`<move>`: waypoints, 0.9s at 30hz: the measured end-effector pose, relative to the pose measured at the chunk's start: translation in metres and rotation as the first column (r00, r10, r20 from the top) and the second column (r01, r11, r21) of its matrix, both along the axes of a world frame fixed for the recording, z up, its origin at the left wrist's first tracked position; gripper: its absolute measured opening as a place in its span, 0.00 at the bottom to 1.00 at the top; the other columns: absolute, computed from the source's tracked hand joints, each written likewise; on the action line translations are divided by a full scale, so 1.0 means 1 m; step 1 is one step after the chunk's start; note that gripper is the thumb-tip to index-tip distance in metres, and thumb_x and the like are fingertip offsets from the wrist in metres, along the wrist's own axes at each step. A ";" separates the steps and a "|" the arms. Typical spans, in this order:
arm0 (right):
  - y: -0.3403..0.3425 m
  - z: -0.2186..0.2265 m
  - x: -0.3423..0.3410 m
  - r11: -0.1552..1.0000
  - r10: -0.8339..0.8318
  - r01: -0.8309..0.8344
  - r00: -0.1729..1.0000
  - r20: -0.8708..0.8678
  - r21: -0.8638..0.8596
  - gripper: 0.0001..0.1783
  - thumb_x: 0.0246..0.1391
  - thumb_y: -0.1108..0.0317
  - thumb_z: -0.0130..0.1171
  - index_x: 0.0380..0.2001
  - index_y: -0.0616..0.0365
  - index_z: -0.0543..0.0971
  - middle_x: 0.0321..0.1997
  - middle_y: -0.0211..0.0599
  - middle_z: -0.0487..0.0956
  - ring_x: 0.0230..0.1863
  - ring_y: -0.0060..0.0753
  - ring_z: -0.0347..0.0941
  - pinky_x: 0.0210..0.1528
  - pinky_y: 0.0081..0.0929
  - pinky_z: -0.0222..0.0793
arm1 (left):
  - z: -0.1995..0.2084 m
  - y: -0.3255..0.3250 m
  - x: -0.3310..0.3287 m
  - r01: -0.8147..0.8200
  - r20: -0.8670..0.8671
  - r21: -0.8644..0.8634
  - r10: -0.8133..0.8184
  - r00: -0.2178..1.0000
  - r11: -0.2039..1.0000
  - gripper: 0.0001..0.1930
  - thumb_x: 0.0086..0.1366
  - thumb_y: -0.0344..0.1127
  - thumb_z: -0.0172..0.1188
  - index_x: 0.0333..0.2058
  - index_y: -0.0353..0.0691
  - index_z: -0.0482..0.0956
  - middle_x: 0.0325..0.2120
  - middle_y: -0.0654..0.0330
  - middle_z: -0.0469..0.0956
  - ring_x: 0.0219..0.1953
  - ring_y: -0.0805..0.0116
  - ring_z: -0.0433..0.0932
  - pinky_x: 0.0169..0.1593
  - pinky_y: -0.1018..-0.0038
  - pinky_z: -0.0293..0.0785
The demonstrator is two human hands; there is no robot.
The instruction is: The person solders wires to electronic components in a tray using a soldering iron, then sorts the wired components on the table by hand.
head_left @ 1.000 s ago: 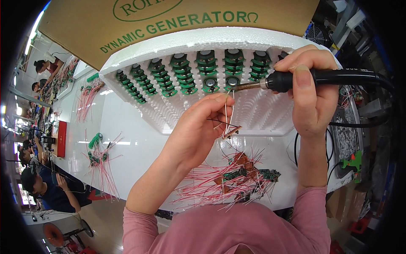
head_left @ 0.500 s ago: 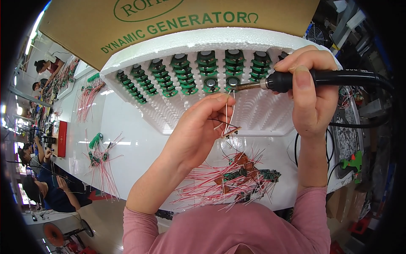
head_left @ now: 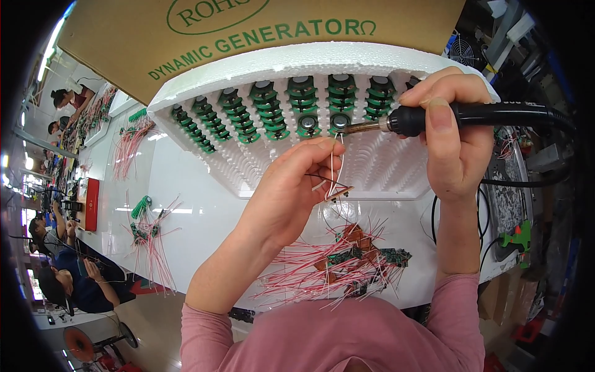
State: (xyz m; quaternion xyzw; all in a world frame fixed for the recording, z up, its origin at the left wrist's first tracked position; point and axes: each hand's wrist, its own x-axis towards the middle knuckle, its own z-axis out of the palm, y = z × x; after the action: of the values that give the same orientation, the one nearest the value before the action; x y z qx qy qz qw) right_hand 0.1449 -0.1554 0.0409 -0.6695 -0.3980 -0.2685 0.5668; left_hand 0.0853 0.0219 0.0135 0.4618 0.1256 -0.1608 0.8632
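Observation:
My right hand (head_left: 455,133) grips a black soldering iron (head_left: 471,116), its metal tip touching a round green part (head_left: 339,122) in the front row of a white foam tray (head_left: 384,164). My left hand (head_left: 291,186) is pinched on thin white wires (head_left: 334,170) that run up to that part, with a small brown circuit board (head_left: 338,194) hanging at the fingers. Rows of green round parts (head_left: 273,108) fill the tray's upper slots.
A pile of small circuit boards with red wires (head_left: 338,263) lies on the white table near my chest. More wired parts (head_left: 149,232) lie at the left. A brown cardboard box (head_left: 204,31) stands behind the tray. Other people (head_left: 68,279) sit at the left.

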 end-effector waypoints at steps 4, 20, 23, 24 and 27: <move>-0.001 0.000 0.000 1.000 -0.002 0.002 1.000 -0.002 -0.006 0.05 0.53 0.69 0.43 0.28 0.60 0.66 0.29 0.37 0.70 0.19 0.11 0.55 0.21 0.09 0.51 | -0.002 0.002 0.001 0.028 0.019 0.003 -0.028 0.999 1.000 0.09 0.58 0.39 0.50 0.33 0.40 0.72 0.26 0.69 0.69 0.29 0.80 0.64 0.34 0.82 0.60; -0.001 0.001 -0.001 0.972 0.164 -0.147 0.983 -0.085 0.182 0.07 0.51 0.72 0.49 0.31 0.62 0.65 0.29 0.37 0.70 0.22 0.15 0.63 0.24 0.12 0.62 | 0.001 0.000 0.000 0.031 0.015 0.012 -0.031 0.999 0.999 0.09 0.59 0.39 0.50 0.32 0.41 0.73 0.25 0.70 0.68 0.28 0.81 0.63 0.35 0.83 0.60; -0.002 0.001 -0.001 0.978 0.153 -0.140 0.985 -0.079 0.155 0.07 0.50 0.72 0.49 0.31 0.62 0.65 0.29 0.37 0.71 0.21 0.15 0.62 0.24 0.12 0.62 | 0.002 0.000 0.000 0.030 0.016 0.008 -0.030 0.999 1.000 0.09 0.59 0.39 0.50 0.32 0.41 0.73 0.25 0.70 0.68 0.28 0.81 0.63 0.35 0.83 0.59; -0.001 0.001 -0.001 0.978 0.157 -0.142 0.983 -0.092 0.152 0.07 0.50 0.72 0.50 0.31 0.62 0.65 0.29 0.37 0.71 0.23 0.15 0.63 0.26 0.12 0.62 | 0.002 0.000 -0.001 0.026 0.016 0.009 -0.026 1.000 1.000 0.09 0.59 0.39 0.50 0.32 0.41 0.73 0.25 0.70 0.69 0.28 0.81 0.63 0.34 0.83 0.59; 0.001 -0.001 0.000 0.993 0.092 -0.088 0.995 -0.045 0.080 0.06 0.51 0.70 0.46 0.29 0.61 0.65 0.29 0.39 0.70 0.21 0.15 0.62 0.23 0.12 0.58 | 0.002 0.000 -0.001 0.013 0.013 0.005 -0.013 1.000 1.000 0.08 0.58 0.38 0.50 0.32 0.40 0.72 0.24 0.69 0.70 0.27 0.80 0.66 0.37 0.79 0.63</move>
State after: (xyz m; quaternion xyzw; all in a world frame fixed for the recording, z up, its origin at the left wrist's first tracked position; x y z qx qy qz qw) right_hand 0.1451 -0.1546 0.0403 -0.6347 -0.4031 -0.2418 0.6133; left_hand 0.0847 0.0222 0.0154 0.4656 0.1175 -0.1630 0.8619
